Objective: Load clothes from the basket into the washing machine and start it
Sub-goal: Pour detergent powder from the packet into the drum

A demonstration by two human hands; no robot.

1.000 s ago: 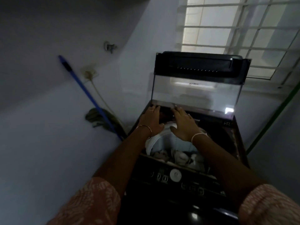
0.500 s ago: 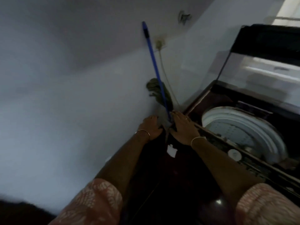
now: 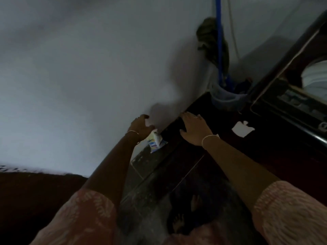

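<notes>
White-blue packet (image 3: 155, 142) at wall base, 5 o'clock of left hand (image 3: 141, 126); grasp unclear. Right hand (image 3: 193, 129) splayed, released. Advise pinching packet top.

The left sleeve (image 3: 85, 214) and right sleeve (image 3: 290, 213) are salmon pink with a pale leafy print and end near the elbow. A thin gold bangle (image 3: 132, 132) circles the left wrist, and a pale bangle (image 3: 209, 137) the right. The left hand (image 3: 141, 126) wears a slim ring (image 3: 137, 118), and the right hand (image 3: 192, 129) a second ring (image 3: 196, 117).
</notes>
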